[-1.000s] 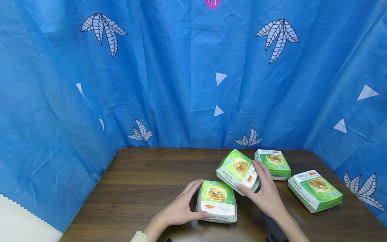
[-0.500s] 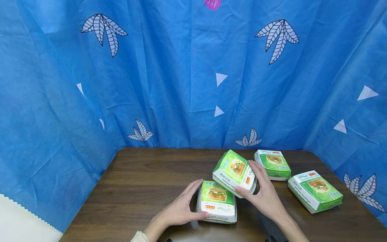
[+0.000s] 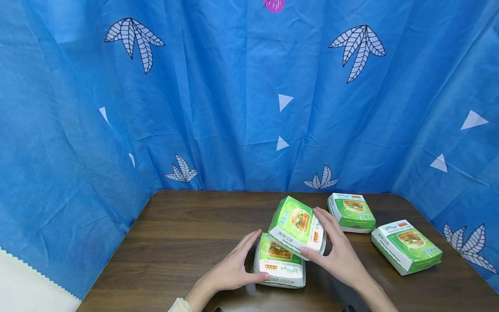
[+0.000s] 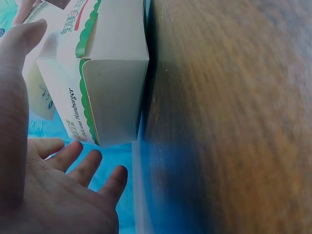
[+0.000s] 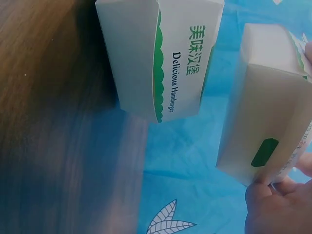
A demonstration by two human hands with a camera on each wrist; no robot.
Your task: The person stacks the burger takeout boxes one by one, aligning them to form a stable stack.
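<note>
A green-and-white hamburger box [image 3: 282, 271] rests on the table, with my left hand [image 3: 230, 268] around its left side. In the left wrist view, the spread fingers of this left hand [image 4: 63, 190] are fairly straight beside that box [image 4: 117, 97]; whether they touch it is unclear. My right hand [image 3: 339, 255] grips a second hamburger box [image 3: 290, 223], thumb at the front and fingers on the right edge. This held box is tilted and overlaps the back right of the lower one. In the right wrist view, the raised box [image 5: 265, 102] shows its plain underside and stands apart from the lower box [image 5: 141, 58].
Two more hamburger boxes lie on the right of the table, one at the back [image 3: 352, 212] and one nearer the right edge [image 3: 407, 247]. The dark wooden table [image 3: 187, 234] extends to the left. A blue patterned curtain [image 3: 218, 108] hangs behind and on both sides.
My right hand has carried its box to the left and slightly down, over the back of the box on the table. The left hand has stayed almost still.
</note>
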